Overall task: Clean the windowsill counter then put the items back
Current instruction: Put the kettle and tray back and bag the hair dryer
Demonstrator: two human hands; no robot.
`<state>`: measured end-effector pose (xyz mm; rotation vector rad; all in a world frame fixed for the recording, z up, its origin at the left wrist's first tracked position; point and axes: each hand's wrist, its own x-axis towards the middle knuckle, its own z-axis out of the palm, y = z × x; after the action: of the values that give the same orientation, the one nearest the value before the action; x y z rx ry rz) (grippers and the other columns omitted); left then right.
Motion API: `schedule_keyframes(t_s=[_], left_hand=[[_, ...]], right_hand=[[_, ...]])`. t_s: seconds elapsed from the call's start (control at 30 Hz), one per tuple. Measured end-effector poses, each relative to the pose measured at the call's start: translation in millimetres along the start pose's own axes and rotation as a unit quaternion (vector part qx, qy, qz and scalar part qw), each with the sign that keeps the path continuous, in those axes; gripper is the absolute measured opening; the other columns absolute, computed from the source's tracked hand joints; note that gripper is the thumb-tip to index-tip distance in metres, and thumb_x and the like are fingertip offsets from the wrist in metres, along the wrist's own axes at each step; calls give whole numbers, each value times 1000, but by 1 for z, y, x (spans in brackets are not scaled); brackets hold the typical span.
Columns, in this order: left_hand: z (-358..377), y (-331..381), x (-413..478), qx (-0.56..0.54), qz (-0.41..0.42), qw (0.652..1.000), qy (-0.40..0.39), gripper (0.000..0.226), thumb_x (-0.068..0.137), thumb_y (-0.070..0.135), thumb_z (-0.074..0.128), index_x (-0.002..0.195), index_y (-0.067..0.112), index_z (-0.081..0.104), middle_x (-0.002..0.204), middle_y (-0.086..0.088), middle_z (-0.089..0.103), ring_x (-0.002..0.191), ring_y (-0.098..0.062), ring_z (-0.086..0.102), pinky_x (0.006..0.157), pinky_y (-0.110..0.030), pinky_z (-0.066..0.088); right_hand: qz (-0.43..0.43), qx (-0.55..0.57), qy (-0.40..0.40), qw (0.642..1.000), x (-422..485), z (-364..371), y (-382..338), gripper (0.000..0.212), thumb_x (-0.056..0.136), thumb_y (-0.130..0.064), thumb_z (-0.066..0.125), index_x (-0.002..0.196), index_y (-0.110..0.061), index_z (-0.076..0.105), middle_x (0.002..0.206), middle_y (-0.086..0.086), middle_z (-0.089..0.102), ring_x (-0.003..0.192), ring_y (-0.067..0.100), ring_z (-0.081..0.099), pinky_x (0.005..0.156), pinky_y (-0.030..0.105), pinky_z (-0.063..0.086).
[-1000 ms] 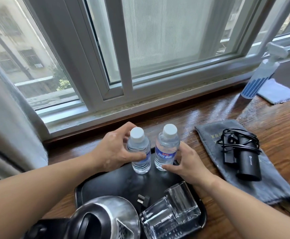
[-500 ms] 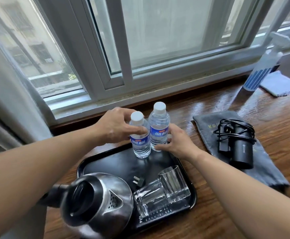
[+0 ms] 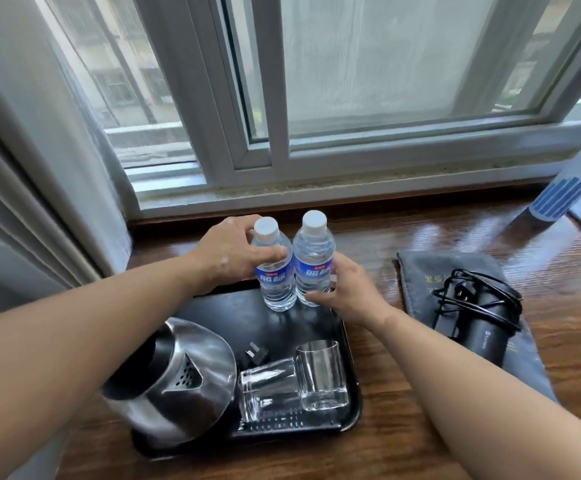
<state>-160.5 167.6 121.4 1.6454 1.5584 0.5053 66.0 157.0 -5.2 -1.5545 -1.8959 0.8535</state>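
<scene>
On the wooden worktop [image 3: 403, 427], a black tray [image 3: 233, 317] carries a steel kettle [image 3: 178, 382] at left. The left grip [image 3: 228, 252] holds the left water bottle [image 3: 275, 271] and the right grip [image 3: 348, 289] the right water bottle [image 3: 313, 265]. Both bottles are full and upright at the tray's far edge, their blue labels' white characters unreadable. Two empty glasses [image 3: 320, 372] sit nearer, and a blue-striped spray bottle [image 3: 566, 188] stands far right.

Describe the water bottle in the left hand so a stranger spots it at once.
On the wooden counter under the window sits a black tray; at its far edge stand two white-capped, blue-labelled water bottles. Take the left bottle, nearer the curtain, gripped by the left hand; the right hand holds the right bottle.
</scene>
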Motion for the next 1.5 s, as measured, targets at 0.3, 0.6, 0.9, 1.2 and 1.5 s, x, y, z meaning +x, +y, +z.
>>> schedule_keyframes(t_s=[0.3, 0.6, 0.9, 1.2, 1.5], left_hand=[[24, 10, -17, -59, -48, 993, 86, 47, 59, 46, 75, 102, 29, 69, 99, 2, 75, 102, -28, 71, 92, -56, 59], [39, 9, -39, -119, -108, 974, 159, 110, 56, 53, 82, 153, 27, 38, 133, 0, 66, 120, -23, 65, 110, -50, 49], [115, -47, -157, 188, 11, 982, 30, 94, 73, 60, 54, 156, 20, 36, 152, 7, 45, 140, -4, 41, 115, -5, 14], [140, -87, -150, 391, 71, 915, 73, 91, 37, 38, 94, 119, 10, 64, 113, -4, 72, 101, -20, 73, 102, -25, 43], [141, -83, -142, 304, 95, 943, 94, 63, 61, 47, 60, 119, 22, 63, 107, 8, 68, 92, -16, 69, 85, -25, 58]], right_hand=[[-8, 24, -24, 999, 0, -4, 7, 57, 73, -34, 90, 121, -38, 60, 117, -16, 67, 108, 4, 62, 97, 30, 51], [8, 98, -60, 993, -17, -16, 13, 84, 73, -33, 91, 144, -26, 47, 131, -20, 58, 116, -11, 53, 105, 19, 44], [-130, -51, -180, 974, -107, -28, 28, 104, 67, -74, 74, 153, -30, 35, 154, -12, 38, 141, -1, 35, 118, 28, 34], [-133, -100, -176, 970, -121, -15, 29, 99, 70, -58, 77, 154, -35, 31, 151, -19, 37, 136, -4, 35, 105, -2, 12], [-107, -68, -161, 979, -101, -25, 33, 94, 66, -48, 76, 150, -38, 35, 147, -21, 43, 132, -3, 43, 112, 18, 35]])
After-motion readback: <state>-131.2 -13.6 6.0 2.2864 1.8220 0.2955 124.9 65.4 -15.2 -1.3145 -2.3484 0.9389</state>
